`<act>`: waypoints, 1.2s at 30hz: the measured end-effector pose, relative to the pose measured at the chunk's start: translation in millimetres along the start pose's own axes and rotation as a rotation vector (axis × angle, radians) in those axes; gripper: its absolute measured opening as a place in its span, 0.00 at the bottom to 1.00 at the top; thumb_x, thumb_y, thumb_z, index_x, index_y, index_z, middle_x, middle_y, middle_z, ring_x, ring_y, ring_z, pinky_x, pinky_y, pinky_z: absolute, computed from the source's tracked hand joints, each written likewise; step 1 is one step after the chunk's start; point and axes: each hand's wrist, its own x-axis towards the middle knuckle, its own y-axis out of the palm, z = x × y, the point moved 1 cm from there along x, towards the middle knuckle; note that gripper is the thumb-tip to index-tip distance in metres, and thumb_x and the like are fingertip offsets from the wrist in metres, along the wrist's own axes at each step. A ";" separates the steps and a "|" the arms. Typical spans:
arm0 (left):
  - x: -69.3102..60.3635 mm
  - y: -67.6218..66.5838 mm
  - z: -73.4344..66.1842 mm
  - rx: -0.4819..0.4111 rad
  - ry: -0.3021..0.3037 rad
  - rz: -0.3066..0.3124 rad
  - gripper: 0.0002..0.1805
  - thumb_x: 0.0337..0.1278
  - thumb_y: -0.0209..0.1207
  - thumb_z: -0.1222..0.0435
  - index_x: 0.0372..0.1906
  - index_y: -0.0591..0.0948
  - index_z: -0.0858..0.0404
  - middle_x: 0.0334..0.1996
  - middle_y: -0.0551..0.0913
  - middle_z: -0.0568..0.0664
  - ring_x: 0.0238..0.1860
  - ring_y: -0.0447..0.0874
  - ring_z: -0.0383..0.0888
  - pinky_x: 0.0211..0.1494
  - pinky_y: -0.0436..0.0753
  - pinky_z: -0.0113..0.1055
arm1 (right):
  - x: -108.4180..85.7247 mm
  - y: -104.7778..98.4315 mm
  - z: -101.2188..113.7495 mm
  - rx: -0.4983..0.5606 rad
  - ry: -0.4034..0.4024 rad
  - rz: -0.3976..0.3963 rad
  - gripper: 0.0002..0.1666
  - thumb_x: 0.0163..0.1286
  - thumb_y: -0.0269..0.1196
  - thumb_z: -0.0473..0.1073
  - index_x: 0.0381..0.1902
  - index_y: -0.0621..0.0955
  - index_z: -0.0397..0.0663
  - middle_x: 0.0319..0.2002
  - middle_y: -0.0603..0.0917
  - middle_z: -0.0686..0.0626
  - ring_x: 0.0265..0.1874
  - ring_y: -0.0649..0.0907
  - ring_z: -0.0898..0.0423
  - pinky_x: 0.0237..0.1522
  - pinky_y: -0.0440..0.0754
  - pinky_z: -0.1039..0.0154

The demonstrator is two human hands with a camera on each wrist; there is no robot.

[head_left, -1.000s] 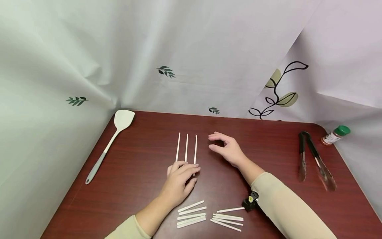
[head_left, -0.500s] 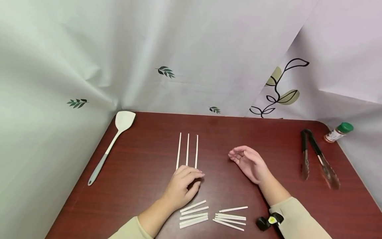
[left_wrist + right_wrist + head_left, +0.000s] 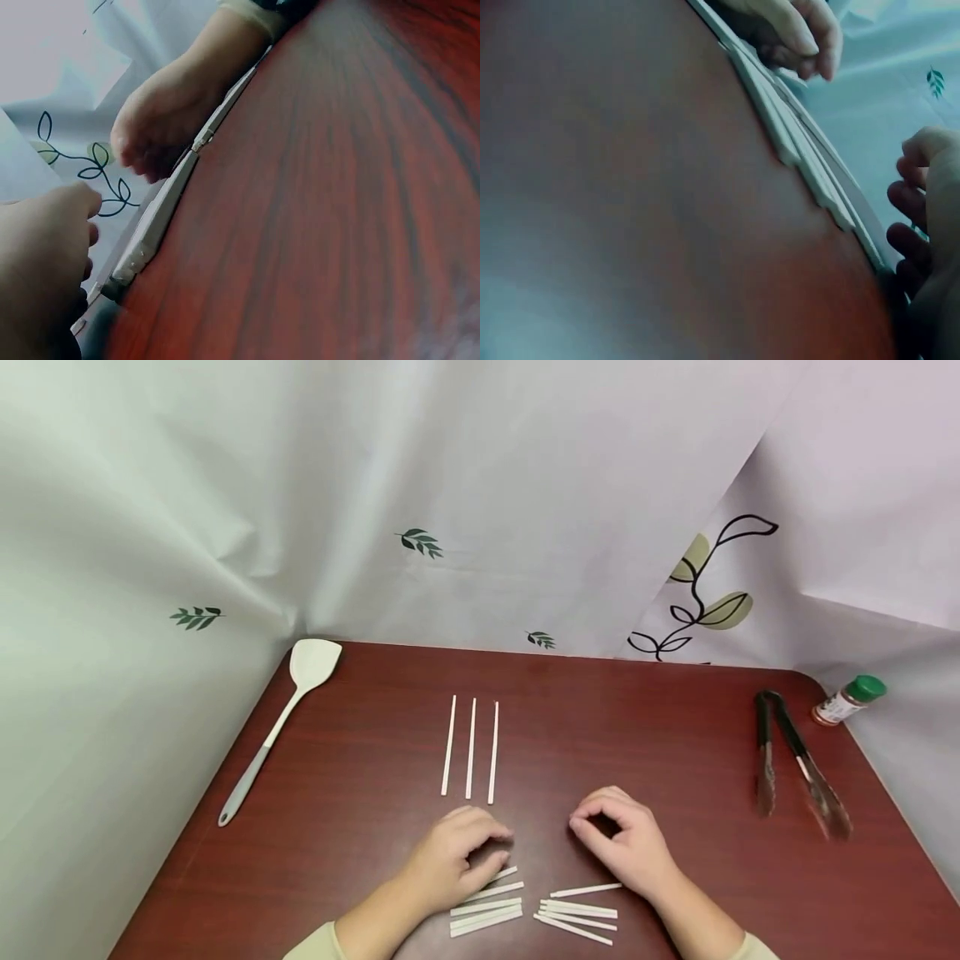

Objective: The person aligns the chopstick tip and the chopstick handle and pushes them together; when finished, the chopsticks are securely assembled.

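Head view: left hand (image 3: 453,858) and right hand (image 3: 630,845) curl loosely, gripping nothing; sticks (image 3: 579,910) farthest from the table's (image 3: 645,727) back edge seem light, stiff, snappable: pinch mid-length.

Can read no text, number or sign; on the small green-capped cylindrical bottle (image 3: 848,701), only a white label (image 3: 837,705) printed too small to make out.

Wht sticks (image 3: 763,109) on tbl (image 3: 667,165) (blurry), nr both hands (image 3: 799,34) (image 3: 941,217)
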 end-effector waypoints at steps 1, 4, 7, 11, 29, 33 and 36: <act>-0.8 0.3 -1.0 -0.008 0.008 0.018 0.12 0.57 0.73 0.67 0.46 0.88 0.57 0.42 0.87 0.41 0.44 0.85 0.35 0.54 0.81 0.32 | -4.5 1.2 1.8 -0.016 -0.045 0.003 0.13 0.58 0.78 0.30 0.35 0.89 0.52 0.36 0.88 0.55 0.39 0.84 0.56 0.49 0.77 0.69; -2.3 0.6 -3.2 -0.026 0.024 0.077 0.11 0.57 0.75 0.64 0.44 0.88 0.55 0.40 0.86 0.38 0.43 0.83 0.32 0.52 0.80 0.29 | -15.0 4.0 7.1 -0.039 -0.162 0.012 0.19 0.50 0.80 0.28 0.36 0.89 0.53 0.36 0.88 0.54 0.39 0.83 0.54 0.51 0.76 0.68; -3.3 0.0 -4.3 -0.026 0.018 0.128 0.11 0.56 0.77 0.59 0.43 0.89 0.52 0.40 0.85 0.35 0.41 0.80 0.30 0.49 0.78 0.24 | -19.4 6.2 11.1 -0.058 -0.245 0.065 0.21 0.48 0.80 0.30 0.40 0.90 0.53 0.39 0.88 0.54 0.42 0.83 0.53 0.55 0.73 0.65; -4.0 -3.0 -3.1 -0.047 -0.003 0.173 0.12 0.52 0.79 0.56 0.41 0.90 0.51 0.41 0.84 0.34 0.41 0.77 0.29 0.47 0.75 0.21 | -19.5 8.2 12.2 -0.132 -0.295 0.166 0.20 0.51 0.82 0.42 0.45 0.92 0.57 0.45 0.88 0.58 0.48 0.82 0.54 0.59 0.66 0.60; -2.0 -2.5 2.6 -0.054 -0.012 0.232 0.09 0.47 0.81 0.58 0.34 0.92 0.48 0.40 0.84 0.33 0.42 0.77 0.30 0.49 0.74 0.21 | -17.5 8.6 14.6 -0.184 -0.360 0.326 0.18 0.49 0.84 0.49 0.40 0.93 0.72 0.51 0.85 0.64 0.54 0.78 0.56 0.61 0.65 0.55; 0.3 -1.3 -0.5 -0.058 -0.098 0.257 0.09 0.46 0.82 0.57 0.33 0.92 0.48 0.38 0.84 0.30 0.40 0.76 0.27 0.47 0.73 0.21 | -17.9 8.5 14.5 -0.173 -0.366 0.344 0.19 0.49 0.83 0.46 0.39 0.93 0.73 0.50 0.85 0.65 0.55 0.78 0.56 0.61 0.65 0.54; 2.1 -0.6 -3.3 -0.046 -0.149 0.280 0.09 0.45 0.82 0.57 0.32 0.92 0.47 0.37 0.84 0.28 0.40 0.75 0.26 0.49 0.73 0.22 | -19.3 7.5 14.0 -0.165 -0.354 0.353 0.21 0.46 0.84 0.47 0.40 0.93 0.72 0.51 0.85 0.65 0.56 0.78 0.56 0.61 0.65 0.55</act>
